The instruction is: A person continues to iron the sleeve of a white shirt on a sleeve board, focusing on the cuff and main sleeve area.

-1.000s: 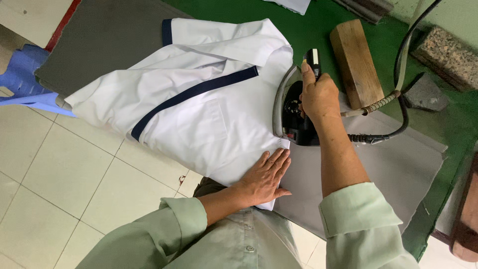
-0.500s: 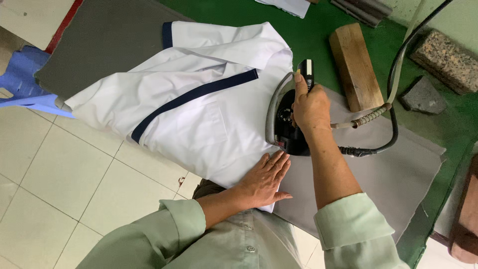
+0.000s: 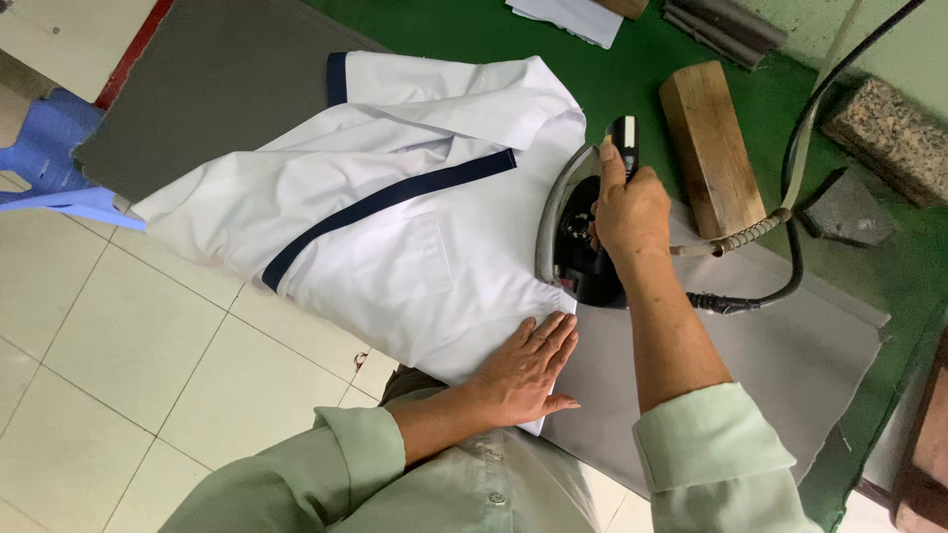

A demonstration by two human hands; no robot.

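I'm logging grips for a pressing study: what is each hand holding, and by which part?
The right hand grips the iron by its top handle. The left hand holds nothing; it lies flat on the white shirt near its lower edge.

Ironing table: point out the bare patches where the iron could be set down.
Bare grey pad right of the right hand, below the hose. Another grey stretch left of the white shirt. Crowded by the wooden block and stone block.
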